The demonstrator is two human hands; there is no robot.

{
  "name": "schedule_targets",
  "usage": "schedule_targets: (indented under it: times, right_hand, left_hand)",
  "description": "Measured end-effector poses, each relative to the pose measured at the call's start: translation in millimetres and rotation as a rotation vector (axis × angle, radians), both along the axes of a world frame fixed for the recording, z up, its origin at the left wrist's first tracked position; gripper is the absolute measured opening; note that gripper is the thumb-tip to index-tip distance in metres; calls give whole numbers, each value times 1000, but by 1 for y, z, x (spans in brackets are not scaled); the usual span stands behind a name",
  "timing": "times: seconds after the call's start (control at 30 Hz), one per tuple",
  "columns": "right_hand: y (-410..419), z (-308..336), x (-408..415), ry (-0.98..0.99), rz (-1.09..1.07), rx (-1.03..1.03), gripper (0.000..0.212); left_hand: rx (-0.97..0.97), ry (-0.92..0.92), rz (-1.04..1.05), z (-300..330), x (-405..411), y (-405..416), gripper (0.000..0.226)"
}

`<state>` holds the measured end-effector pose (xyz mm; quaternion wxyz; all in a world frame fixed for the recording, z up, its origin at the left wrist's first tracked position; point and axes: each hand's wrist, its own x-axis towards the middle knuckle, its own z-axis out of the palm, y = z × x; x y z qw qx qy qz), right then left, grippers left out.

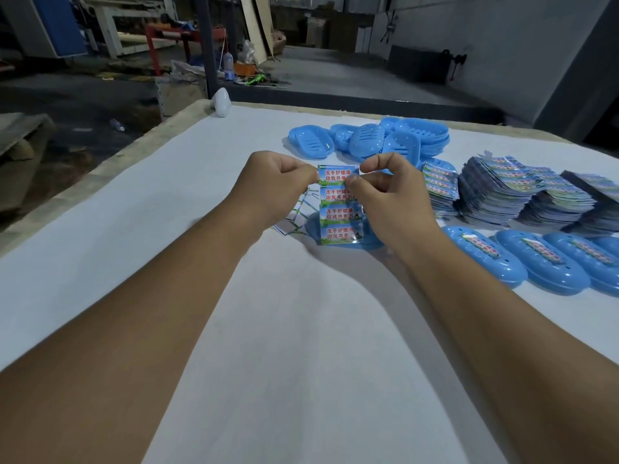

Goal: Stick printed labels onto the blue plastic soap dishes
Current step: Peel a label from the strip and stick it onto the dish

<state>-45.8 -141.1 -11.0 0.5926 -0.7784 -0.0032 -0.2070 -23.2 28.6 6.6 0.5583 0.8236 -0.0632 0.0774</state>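
Centrally, a label sheet (340,205) of four printed stickers is held upright above the white tabletop (167,246), its top left edge pinched by the left hand (274,189) and its top right corner pinched between thumb and forefinger of the right hand (388,199). A blue soap dish (371,237) lies just behind the sheet, mostly hidden by it and by the right hand; spent backing papers (294,222) lie beside it. Farther back, unlabelled soap dishes (365,139) are heaped, stacks of label sheets (522,195) are piled to the right, and labelled dishes (536,262) are lined up nearer. Red Chinese characters on a blue-green ground are printed on each sticker. A white bulb-shaped object (221,102) rests at the far edge. A dim workshop floor with clutter is seen beyond.
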Motion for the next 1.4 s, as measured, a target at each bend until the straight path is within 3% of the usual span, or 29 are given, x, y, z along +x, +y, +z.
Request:
schedule_targets:
  times: [0.27, 0.43, 0.53, 0.73, 0.87, 0.97, 1.13, 1.4]
  right_hand:
    - [-2, 1, 2, -18, -7, 18, 12]
    - [-2, 0, 1, -41, -4, -33, 10]
    - [-2, 0, 1, -46, 2, -60, 11]
    - [-2, 0, 2, -47, -4, -70, 9]
    - [-1, -4, 3, -48, -67, -192, 5]
    - [-2, -4, 3, -61, -102, -279, 11]
    - [1, -2, -2, -50, -48, -221, 23]
    - [3, 0, -6, -46, -3, -219, 23]
  left_hand:
    - [40, -10, -62, 1, -1, 1, 21]
    - [50, -5, -20, 5, -2, -1, 36]
    - [19, -15, -15, 6, -3, -2, 28]
    - [53, -37, -60, 2, 1, -1, 32]
    - [70, -87, -93, -2, 3, -1, 30]
    - [75, -122, -114, -5, 4, -1, 29]
    - [71, -156, -136, -5, 2, -3, 25]
    - [120, -220, -140, -6, -1, -6, 21]
